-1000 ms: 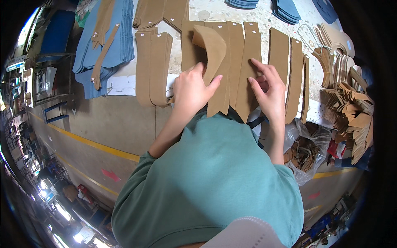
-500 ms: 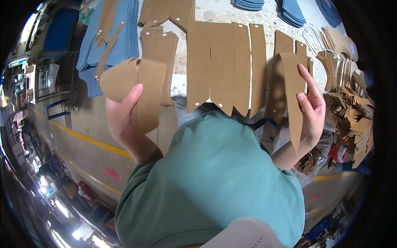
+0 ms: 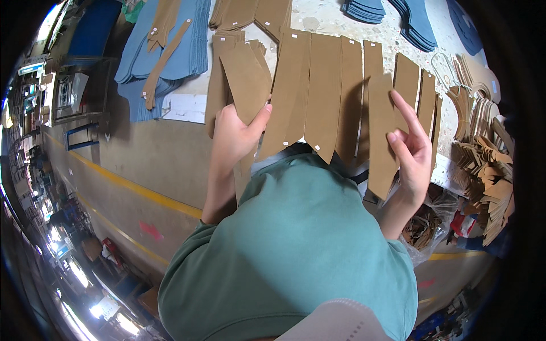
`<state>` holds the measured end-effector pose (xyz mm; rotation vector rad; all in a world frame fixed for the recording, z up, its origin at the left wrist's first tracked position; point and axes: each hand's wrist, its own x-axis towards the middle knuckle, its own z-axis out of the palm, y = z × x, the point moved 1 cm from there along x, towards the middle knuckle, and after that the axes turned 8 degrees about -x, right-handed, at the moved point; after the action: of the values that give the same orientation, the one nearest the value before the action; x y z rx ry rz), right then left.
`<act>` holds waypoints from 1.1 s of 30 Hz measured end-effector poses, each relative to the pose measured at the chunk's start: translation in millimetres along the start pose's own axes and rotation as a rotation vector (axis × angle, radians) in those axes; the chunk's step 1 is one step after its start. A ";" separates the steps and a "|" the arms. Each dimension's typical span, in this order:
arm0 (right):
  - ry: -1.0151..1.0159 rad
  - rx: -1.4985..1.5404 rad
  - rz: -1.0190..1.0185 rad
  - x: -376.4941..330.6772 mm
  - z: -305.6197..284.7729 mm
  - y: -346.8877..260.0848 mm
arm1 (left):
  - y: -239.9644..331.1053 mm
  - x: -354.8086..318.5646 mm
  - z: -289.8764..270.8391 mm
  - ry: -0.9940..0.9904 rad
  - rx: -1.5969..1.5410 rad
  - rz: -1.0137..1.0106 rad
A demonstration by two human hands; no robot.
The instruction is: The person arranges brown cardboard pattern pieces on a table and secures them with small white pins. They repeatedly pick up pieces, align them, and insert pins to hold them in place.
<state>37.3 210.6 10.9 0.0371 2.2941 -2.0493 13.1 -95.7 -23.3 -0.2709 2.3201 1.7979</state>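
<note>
My left hand (image 3: 240, 133) grips a curved brown cut panel (image 3: 248, 79), thumb laid along its right edge, over a stack of similar brown panels (image 3: 217, 85) at the table's left. On the right, my right hand (image 3: 414, 156) has a narrow brown strip (image 3: 380, 131) between thumb and fingers; the index finger points upward beside it. The strip hangs upright, its lower end past the table's front edge. Between both hands lie rows of long brown panels (image 3: 324, 85) with pointed lower ends and small white labels.
Stacked blue panels (image 3: 185, 42) lie at the far left, with more blue stacks (image 3: 364, 10) at the back. A heap of brown cut pieces (image 3: 489, 170) stands at the right, above a clear plastic bag (image 3: 435, 227) of scraps. Yellow lines (image 3: 131, 190) cross the floor.
My left hand has moved right with its panel, which was bent over and now stands flatter over the left stack. The strip in my right hand has straightened and shifted slightly left.
</note>
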 end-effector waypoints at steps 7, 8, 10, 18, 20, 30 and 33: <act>-0.034 -0.066 0.101 25.5 52.4 29.9 | 5.9 -6.3 -15.2 -0.111 -0.187 -0.120; -0.014 -0.128 0.086 25.0 55.6 34.1 | 6.4 -6.1 -16.1 -0.149 -0.196 -0.126; 0.036 -0.116 0.135 21.4 56.8 40.9 | 5.6 -4.7 -15.8 -0.158 -0.164 -0.130; -0.012 -0.290 0.023 13.6 57.0 43.2 | 2.6 -4.1 -11.4 -0.167 0.007 0.026; -0.014 -0.313 0.006 13.7 57.2 41.4 | 2.8 -4.3 -11.4 -0.169 -0.003 0.024; -0.151 -0.489 -0.011 32.4 19.7 33.6 | 7.6 -6.5 -14.1 -0.187 -0.123 -0.037; -0.124 -0.460 -0.015 32.8 25.2 37.2 | 8.5 -6.3 -15.0 -0.265 -0.131 -0.018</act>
<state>7.6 189.0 -30.9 -0.1258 2.6218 -1.4341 16.4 -108.0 -10.0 -0.0661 2.0186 1.8534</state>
